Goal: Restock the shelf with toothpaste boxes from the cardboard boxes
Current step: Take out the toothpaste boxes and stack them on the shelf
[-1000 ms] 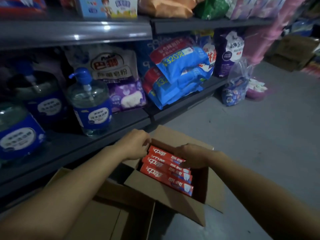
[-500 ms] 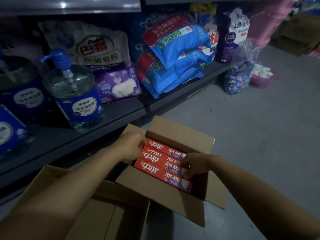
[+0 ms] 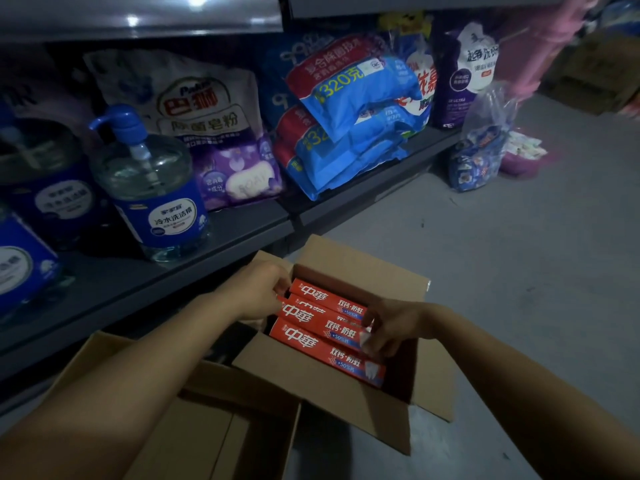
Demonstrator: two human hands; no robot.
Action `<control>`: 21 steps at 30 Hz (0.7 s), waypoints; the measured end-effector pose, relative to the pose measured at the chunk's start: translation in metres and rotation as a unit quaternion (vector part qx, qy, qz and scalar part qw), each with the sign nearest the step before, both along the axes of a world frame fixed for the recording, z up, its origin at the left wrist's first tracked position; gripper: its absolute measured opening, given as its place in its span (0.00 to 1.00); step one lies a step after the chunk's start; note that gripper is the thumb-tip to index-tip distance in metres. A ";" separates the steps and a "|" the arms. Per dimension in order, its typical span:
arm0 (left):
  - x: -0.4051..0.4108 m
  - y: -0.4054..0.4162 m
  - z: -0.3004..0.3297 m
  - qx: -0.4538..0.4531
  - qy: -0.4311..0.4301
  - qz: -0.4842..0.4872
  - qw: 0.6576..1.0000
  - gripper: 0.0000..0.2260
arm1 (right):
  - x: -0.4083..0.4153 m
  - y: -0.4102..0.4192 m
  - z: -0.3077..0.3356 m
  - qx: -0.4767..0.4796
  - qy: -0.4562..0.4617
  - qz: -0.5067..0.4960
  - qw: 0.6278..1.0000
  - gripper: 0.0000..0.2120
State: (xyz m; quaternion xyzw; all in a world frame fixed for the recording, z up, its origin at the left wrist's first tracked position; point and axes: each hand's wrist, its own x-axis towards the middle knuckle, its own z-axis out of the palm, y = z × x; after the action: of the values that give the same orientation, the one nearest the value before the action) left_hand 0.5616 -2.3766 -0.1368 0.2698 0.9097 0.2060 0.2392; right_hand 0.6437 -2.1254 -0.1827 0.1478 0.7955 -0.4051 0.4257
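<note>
Dim shop aisle w/ grey floor (image 3: 502, 271); we're leaning over an open cardboard box (image 3: 329, 393) on it, below the low shelf (image 3: 214, 251). Our left hand (image 3: 258, 292) is curled round the far-left ends of the red toothpaste boxes (image 3: 323, 336) stacked inside; our right hand (image 3: 391, 329) pinches their right ends, fingers closed on the upper ones. Second, empty-looking carton (image 3: 207, 427) sits under our left forearm. Pump bottle (image 3: 152, 188) & detergent bags (image 3: 349, 123) stand on the shelf beyond our hands.

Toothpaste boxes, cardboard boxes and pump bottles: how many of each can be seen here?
Red toothpaste boxes: 4 visible
Open cardboard boxes: 2
Blue-labelled pump bottles: 3 visible, 2 partly in shadow
Total: 9
</note>
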 end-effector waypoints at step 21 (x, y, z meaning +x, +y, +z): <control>-0.038 -0.126 0.253 0.072 0.211 0.098 0.970 0.15 | -0.055 -0.054 0.295 0.187 0.463 0.152 0.853 0.20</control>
State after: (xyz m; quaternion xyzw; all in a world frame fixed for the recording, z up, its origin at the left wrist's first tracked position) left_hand 0.5237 -2.5026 0.1164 0.2330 0.9445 0.2316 0.0008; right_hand 0.5886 -2.1795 0.1123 -0.1026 0.9740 -0.2003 0.0280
